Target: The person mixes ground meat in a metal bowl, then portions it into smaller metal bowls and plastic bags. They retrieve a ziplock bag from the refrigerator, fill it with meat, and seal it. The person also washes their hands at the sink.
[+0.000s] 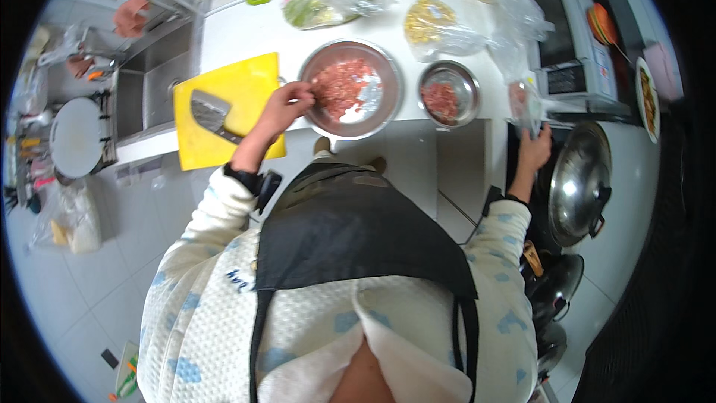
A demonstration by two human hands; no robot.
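My left hand [286,111] is at the left rim of a large steel bowl [394,89] of chopped raw meat [340,85], fingertips and thumb close together; whether they pinch anything is too small to tell. My right hand [534,148] grips a clear container [526,106] with something pinkish inside, at the counter's right end. Between the hands stands a smaller steel bowl [475,92] with some chopped meat [442,101]. On the yellow cutting board [251,87] at the left lies a cleaver [210,111], its handle partly behind my left wrist.
Bags of green vegetables [324,3] and yellow pieces [430,19] lie at the counter's back, with a crumpled plastic bag [512,28] farther right. A sink [162,75] is at the left. A lidded wok [579,184] stands at the right, beside my right forearm.
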